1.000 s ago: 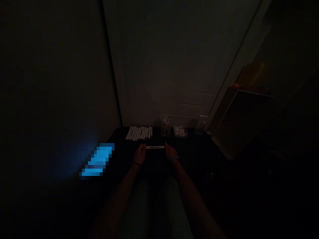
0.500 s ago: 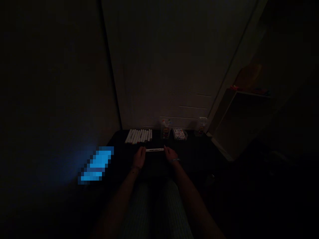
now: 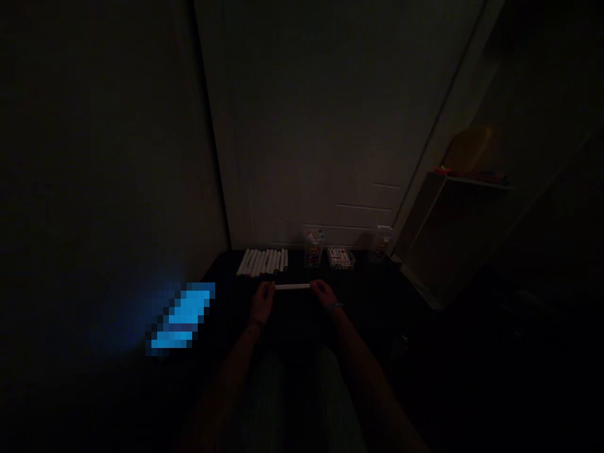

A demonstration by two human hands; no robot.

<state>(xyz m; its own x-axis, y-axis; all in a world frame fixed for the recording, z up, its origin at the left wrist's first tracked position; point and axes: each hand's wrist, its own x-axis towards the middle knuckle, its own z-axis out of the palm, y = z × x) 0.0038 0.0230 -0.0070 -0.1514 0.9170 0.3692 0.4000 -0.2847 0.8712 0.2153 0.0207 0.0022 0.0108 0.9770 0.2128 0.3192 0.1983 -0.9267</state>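
Observation:
A white marker [image 3: 292, 287] lies level between my two hands, above the dark table. My left hand [image 3: 263, 301] pinches its left end, and my right hand [image 3: 323, 293] pinches the right end. Beyond my left hand, several white markers [image 3: 262, 262] lie side by side in a row. Behind the held marker stands a clear plastic case [image 3: 313, 250] with a few coloured tips showing at its top. Beside it lies a case packed with markers [image 3: 340, 257]. The scene is very dark, so fine finger detail is hard to see.
Another clear case [image 3: 381, 244] stands at the table's back right. A blurred bright blue screen [image 3: 182, 319] glows at the left. A pale panel [image 3: 325, 126] rises behind the table [image 3: 377, 296]. To the right is a cabinet [image 3: 467, 220] with things on top.
Both hands keep hold of the marker. It has turned about its length: the dark print seen on it earlier no longer shows. The view has tilted slightly, shifting the scene downward.

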